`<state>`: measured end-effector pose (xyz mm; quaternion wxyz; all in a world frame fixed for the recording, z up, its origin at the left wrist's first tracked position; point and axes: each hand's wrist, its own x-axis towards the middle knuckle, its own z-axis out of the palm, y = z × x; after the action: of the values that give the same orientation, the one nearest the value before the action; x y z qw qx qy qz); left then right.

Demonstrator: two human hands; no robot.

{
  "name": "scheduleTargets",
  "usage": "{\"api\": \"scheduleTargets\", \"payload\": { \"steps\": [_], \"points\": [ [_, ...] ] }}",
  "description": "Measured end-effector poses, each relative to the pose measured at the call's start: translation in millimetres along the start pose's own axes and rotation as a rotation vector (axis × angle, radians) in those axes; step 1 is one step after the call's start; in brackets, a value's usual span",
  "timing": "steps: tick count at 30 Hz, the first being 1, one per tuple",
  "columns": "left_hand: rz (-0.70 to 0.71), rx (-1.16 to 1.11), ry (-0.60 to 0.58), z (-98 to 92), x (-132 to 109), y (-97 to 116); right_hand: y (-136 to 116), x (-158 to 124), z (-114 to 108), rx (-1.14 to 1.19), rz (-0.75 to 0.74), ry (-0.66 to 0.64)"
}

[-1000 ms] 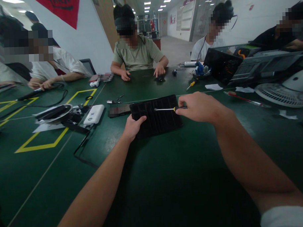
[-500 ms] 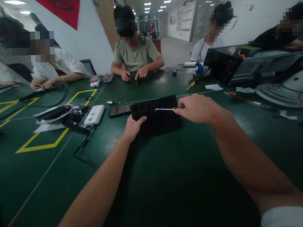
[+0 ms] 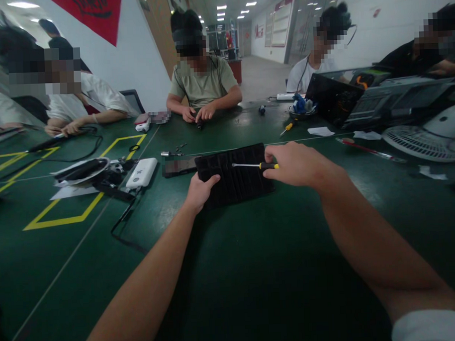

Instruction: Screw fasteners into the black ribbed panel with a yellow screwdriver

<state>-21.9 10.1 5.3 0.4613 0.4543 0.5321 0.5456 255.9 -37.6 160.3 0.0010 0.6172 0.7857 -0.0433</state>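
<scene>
A dark rectangular panel (image 3: 246,182) with ridges and recesses is tilted up a little above the table; its exact kind is unclear. My left hand (image 3: 202,191) is closed on its left edge, thumb on top and the other fingers hidden beneath. In my right hand (image 3: 292,163) is a screwdriver (image 3: 266,166) with a yellow-and-black handle, pinched near the handle's end. Its metal shaft points left, and the tip meets the panel near its middle. Partly behind the panel's left side lies a phone (image 3: 178,166).
A white power bank (image 3: 141,173) with a cable lies left of the panel. Small metal parts (image 3: 170,153) sit beyond the phone. Farther off are another screwdriver (image 3: 287,127), a white fan (image 3: 424,139) and a computer case (image 3: 400,102). Several people sit around the green table (image 3: 235,279).
My right fingers have opened slightly and shifted on the handle, so more of it shows. The panel and my left hand stay put. The phone's screen looks different.
</scene>
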Motion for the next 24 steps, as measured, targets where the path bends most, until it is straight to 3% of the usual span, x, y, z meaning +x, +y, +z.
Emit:
{"api": "scheduleTargets", "payload": {
  "steps": [9,24],
  "points": [
    [0.01,0.009,-0.008,-2.4,2.8,-3.0,0.4,0.4,2.5,-0.022,0.014,0.035],
    [-0.007,0.01,0.007,0.8,-0.2,2.9,-4.2,-1.4,1.0,-0.053,0.034,-0.016]
  ]
}}
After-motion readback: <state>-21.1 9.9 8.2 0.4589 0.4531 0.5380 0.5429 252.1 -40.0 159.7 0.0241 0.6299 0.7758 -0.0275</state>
